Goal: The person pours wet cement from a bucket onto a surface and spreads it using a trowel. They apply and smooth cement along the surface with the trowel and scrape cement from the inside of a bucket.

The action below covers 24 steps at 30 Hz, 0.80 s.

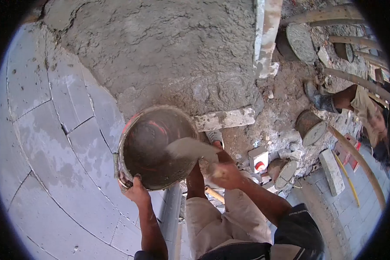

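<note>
A round, mortar-smeared bucket (147, 138) with reddish patches at its rim tilts toward me beside the wet mortar bed. My left hand (136, 190) is closed on its near-left rim, the thumb over the edge. In my right hand (225, 174) is a trowel (190, 149), its grey blade reaching into the bucket's mouth. The right hand and trowel are smeared by motion, and the trowel's handle is mostly hidden in the fist. A thin layer of mortar coats the bucket's inside. Wet mortar (160, 56) spreads just beyond the bucket.
Grey block wall face (43, 130) lies at the left. A mortar-stained brick (225, 119) edges the mortar. Mortar-filled buckets (302, 43) stand at the right, near curved poles (357, 80). Another person's boot (320, 99) is among the rubble. A yellow rod (346, 180) lies lower right.
</note>
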Available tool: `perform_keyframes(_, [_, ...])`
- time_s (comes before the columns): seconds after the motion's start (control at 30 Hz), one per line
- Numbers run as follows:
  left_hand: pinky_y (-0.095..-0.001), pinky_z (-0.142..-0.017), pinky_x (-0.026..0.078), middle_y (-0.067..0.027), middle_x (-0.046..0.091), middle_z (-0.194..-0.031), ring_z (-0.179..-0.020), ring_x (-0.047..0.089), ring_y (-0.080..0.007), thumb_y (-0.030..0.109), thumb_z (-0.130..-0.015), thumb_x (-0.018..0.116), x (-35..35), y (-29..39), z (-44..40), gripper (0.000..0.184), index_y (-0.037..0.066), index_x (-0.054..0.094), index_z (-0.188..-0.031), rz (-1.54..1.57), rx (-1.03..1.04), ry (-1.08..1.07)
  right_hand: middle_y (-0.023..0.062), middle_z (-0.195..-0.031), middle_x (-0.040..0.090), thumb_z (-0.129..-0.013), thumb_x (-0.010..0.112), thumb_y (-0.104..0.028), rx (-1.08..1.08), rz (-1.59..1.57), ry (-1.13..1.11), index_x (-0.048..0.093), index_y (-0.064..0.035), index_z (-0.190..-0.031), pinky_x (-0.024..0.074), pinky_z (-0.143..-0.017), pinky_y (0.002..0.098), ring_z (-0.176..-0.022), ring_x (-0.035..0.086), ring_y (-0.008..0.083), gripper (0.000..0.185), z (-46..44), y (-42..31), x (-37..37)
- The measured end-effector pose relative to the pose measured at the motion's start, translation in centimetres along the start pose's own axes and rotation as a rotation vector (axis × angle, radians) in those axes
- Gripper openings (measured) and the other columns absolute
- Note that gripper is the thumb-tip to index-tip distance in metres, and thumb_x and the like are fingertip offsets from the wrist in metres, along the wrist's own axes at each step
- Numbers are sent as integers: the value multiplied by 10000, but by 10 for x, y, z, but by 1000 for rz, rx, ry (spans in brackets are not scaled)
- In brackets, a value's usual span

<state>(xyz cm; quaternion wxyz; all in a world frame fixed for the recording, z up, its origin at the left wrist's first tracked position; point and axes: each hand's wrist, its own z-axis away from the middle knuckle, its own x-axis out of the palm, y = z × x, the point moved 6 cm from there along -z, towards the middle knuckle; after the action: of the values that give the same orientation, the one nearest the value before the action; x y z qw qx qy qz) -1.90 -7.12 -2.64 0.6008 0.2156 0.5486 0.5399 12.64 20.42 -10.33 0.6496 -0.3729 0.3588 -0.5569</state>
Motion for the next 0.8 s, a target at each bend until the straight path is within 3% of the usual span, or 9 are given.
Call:
perform_keyframes(0.07, [-294,-859,460,-102,571,-1107,-975,566,-187,-72,-745,520,-6,-21,-2,528,-47,443,-1266,-11,-62,32,239,-824,632,-836,633,-374,368,350,332,588,2,-989,497,-730,481,-812,630,396,409,-1,14,-29])
perform_keyframes(0.1, [-288,-843,461,-104,567,-1112,-967,565,-184,-72,-737,522,-8,-32,-1,544,-45,439,-1274,22,-109,78,255,-812,634,-836,626,-379,814,501,404,588,2,-1002,502,-719,492,-802,627,413,417,0,17,-48])
perform_keyframes(0.17, [-276,-798,466,-108,560,-1114,-939,561,-181,-73,-715,530,-12,-39,3,581,-41,431,-1287,-14,-198,139,266,-825,631,-833,638,-337,539,686,302,576,-14,-1057,492,-690,505,-796,614,443,397,-5,146,-68])
perform_keyframes(0.2, [-279,-804,469,-111,557,-1128,-956,562,-192,-67,-712,538,-21,-52,1,591,-44,431,-1293,-5,-175,179,258,-804,634,-785,681,-299,554,669,473,569,-7,-1109,499,-669,503,-759,622,432,450,-4,156,-76])
perform_keyframes(0.33, [-293,-806,487,-118,574,-1115,-963,578,-191,-46,-726,565,-28,-46,2,566,-72,451,-1280,21,-193,146,272,-809,625,-777,689,-203,178,640,432,527,71,-1127,508,-651,474,-740,624,446,473,-15,106,-76])
perform_keyframes(0.5, [-278,-848,468,-111,575,-1148,-993,581,-175,-88,-723,544,-6,-13,-6,540,-73,472,-1258,-9,-74,18,243,-887,650,-788,625,-228,202,754,-80,534,1,-1096,519,-691,498,-768,651,398,394,-54,-6,-30])
perform_keyframes(0.57, [-290,-872,454,-109,581,-1142,-1008,577,-182,-80,-712,541,5,5,-4,538,-70,481,-1246,-17,-50,-25,235,-888,654,-790,605,-186,28,748,-139,532,-24,-1131,530,-694,488,-781,660,384,385,-82,-36,-3])
perform_keyframes(0.67, [-307,-919,431,-113,589,-1138,-1046,570,-196,-77,-704,541,20,13,3,523,-69,499,-1225,17,-19,-141,177,-765,655,-803,553,-143,27,658,-136,672,-11,-835,551,-606,416,-737,677,305,181,-142,-29,58])
perform_keyframes(0.8, [-295,-906,425,-100,583,-1124,-1015,557,-178,-76,-718,544,26,17,-23,495,-66,505,-1210,-18,144,-311,146,-779,670,-737,576,-121,-160,1000,106,671,-48,-857,549,-582,379,-737,678,285,170,-125,-110,113])
